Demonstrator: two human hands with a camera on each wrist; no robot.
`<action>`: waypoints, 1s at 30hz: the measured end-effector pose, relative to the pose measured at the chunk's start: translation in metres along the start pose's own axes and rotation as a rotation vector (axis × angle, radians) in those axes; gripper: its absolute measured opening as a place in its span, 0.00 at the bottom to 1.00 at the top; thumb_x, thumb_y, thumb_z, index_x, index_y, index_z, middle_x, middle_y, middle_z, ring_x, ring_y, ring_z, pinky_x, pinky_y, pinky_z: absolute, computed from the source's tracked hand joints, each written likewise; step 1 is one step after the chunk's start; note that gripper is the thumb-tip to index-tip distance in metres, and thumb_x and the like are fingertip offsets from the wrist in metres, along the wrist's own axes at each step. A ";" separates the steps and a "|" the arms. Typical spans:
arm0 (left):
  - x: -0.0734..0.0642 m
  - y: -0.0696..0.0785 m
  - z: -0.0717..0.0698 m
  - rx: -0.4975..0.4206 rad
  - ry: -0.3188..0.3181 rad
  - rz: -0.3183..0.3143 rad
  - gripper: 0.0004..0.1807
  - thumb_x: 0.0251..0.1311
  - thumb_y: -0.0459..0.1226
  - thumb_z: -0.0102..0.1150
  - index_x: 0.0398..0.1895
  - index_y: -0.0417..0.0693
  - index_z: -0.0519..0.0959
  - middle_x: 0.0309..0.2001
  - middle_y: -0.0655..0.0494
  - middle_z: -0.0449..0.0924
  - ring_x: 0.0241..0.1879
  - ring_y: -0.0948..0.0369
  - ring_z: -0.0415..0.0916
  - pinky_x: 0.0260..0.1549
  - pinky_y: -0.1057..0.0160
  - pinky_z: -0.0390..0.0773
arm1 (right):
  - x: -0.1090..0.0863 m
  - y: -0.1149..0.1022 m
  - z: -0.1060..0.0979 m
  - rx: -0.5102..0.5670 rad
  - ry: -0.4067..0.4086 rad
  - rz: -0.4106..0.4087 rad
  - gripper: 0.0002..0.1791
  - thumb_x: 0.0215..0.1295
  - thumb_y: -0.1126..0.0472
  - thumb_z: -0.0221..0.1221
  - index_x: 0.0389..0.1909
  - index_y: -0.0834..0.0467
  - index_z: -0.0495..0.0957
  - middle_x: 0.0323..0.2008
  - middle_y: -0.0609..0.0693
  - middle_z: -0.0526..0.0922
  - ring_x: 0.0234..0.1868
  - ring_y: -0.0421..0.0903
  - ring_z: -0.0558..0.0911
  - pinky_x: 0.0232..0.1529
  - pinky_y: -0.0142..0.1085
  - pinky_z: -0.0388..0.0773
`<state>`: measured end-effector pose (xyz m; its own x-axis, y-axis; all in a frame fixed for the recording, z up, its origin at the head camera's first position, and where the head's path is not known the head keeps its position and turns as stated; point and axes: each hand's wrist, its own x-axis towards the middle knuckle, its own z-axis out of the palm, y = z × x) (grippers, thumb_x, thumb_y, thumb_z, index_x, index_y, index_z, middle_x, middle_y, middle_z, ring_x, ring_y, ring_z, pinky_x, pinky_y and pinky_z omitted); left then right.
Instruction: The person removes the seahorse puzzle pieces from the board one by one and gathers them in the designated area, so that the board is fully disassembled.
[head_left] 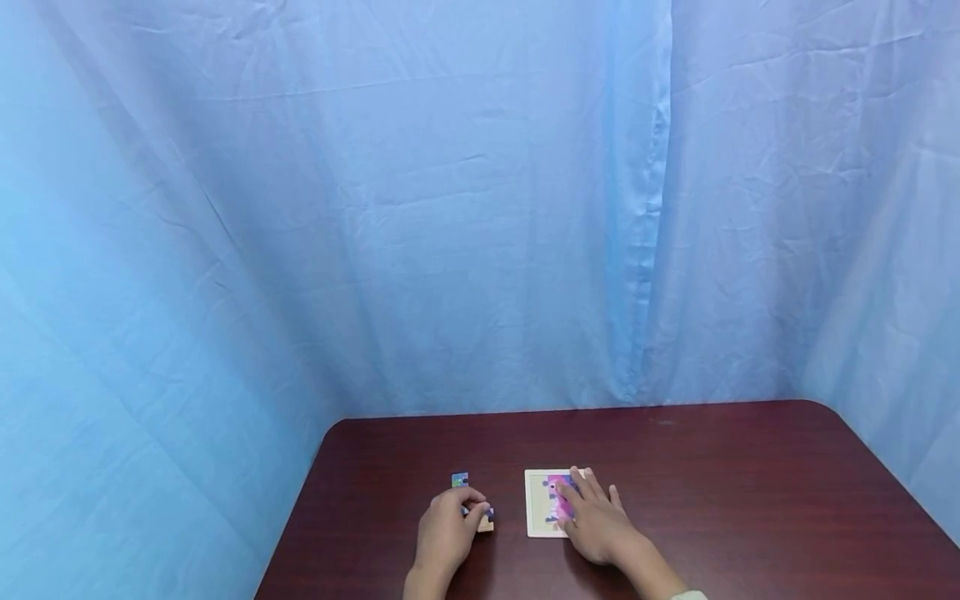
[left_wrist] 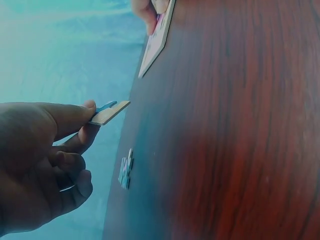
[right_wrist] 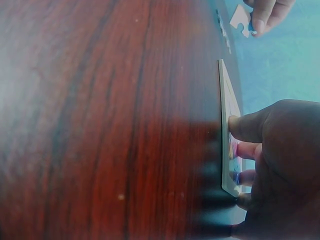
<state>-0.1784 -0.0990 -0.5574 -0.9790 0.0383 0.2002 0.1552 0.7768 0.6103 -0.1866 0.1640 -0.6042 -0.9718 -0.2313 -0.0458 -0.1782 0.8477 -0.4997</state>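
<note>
My left hand (head_left: 447,531) pinches a jigsaw puzzle piece (left_wrist: 111,115) between thumb and forefinger, lifted above the table. Blue shows on one part of the piece and pale wood on another. To the right lies a square puzzle board (head_left: 529,518) with a pale rim. Pink and purple pieces (head_left: 554,493) fill part of it, while its left strip shows bare backing. My right hand (head_left: 597,520) rests on the board with spread fingers, and its thumb (right_wrist: 242,128) touches the near side. The hand hides the board's right part.
Loose blue-green puzzle pieces (left_wrist: 125,170) lie on the table beyond my left hand, partly hidden by it in the head view. The dark red wooden table (head_left: 735,492) has rounded far corners. Light blue curtains (head_left: 480,250) hang behind it and at both sides.
</note>
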 end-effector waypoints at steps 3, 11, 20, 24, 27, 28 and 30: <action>-0.001 -0.003 -0.002 0.014 -0.010 -0.030 0.05 0.62 0.42 0.74 0.30 0.61 0.86 0.26 0.71 0.80 0.25 0.75 0.71 0.26 0.66 0.71 | 0.000 0.002 -0.001 0.010 -0.005 -0.010 0.31 0.77 0.50 0.55 0.77 0.56 0.68 0.83 0.66 0.55 0.85 0.70 0.49 0.75 0.78 0.41; -0.003 -0.017 -0.008 0.065 0.010 -0.052 0.06 0.59 0.42 0.76 0.31 0.57 0.85 0.26 0.70 0.84 0.25 0.73 0.75 0.27 0.63 0.74 | 0.000 -0.001 0.000 -0.002 0.001 0.017 0.31 0.75 0.53 0.58 0.76 0.56 0.70 0.83 0.64 0.57 0.85 0.68 0.51 0.76 0.76 0.44; -0.002 -0.026 -0.009 0.125 0.037 -0.068 0.07 0.58 0.40 0.77 0.29 0.57 0.85 0.23 0.70 0.80 0.23 0.71 0.72 0.26 0.61 0.73 | 0.000 -0.005 -0.004 -0.003 -0.009 0.025 0.31 0.76 0.53 0.57 0.76 0.56 0.69 0.83 0.64 0.57 0.85 0.68 0.52 0.77 0.76 0.46; -0.003 -0.029 -0.008 0.151 0.051 -0.075 0.07 0.57 0.40 0.77 0.29 0.56 0.85 0.24 0.69 0.81 0.24 0.71 0.74 0.26 0.61 0.74 | 0.001 -0.004 -0.002 -0.007 -0.015 0.024 0.31 0.75 0.54 0.58 0.75 0.57 0.70 0.83 0.64 0.58 0.85 0.68 0.52 0.76 0.76 0.47; -0.004 -0.030 -0.008 0.151 0.058 -0.067 0.08 0.57 0.41 0.77 0.28 0.57 0.84 0.23 0.70 0.80 0.23 0.71 0.73 0.25 0.62 0.73 | 0.001 -0.003 0.000 -0.008 -0.012 0.026 0.31 0.75 0.54 0.58 0.75 0.58 0.70 0.82 0.65 0.58 0.84 0.68 0.53 0.76 0.76 0.47; -0.004 -0.030 -0.008 0.146 0.053 -0.072 0.08 0.57 0.41 0.77 0.28 0.57 0.84 0.23 0.70 0.80 0.23 0.71 0.72 0.25 0.62 0.73 | 0.001 -0.003 0.000 -0.007 -0.010 0.027 0.30 0.75 0.54 0.58 0.75 0.58 0.70 0.82 0.65 0.58 0.84 0.68 0.53 0.76 0.76 0.47; -0.005 -0.030 -0.009 0.138 0.041 -0.075 0.08 0.56 0.40 0.78 0.28 0.57 0.84 0.23 0.70 0.80 0.23 0.72 0.72 0.25 0.62 0.73 | 0.000 -0.002 0.000 -0.008 -0.009 0.029 0.30 0.75 0.54 0.58 0.75 0.57 0.70 0.82 0.65 0.58 0.84 0.68 0.53 0.76 0.76 0.47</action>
<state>-0.1771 -0.1284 -0.5696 -0.9805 -0.0460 0.1910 0.0600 0.8555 0.5142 -0.1864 0.1621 -0.6032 -0.9752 -0.2107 -0.0676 -0.1513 0.8578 -0.4913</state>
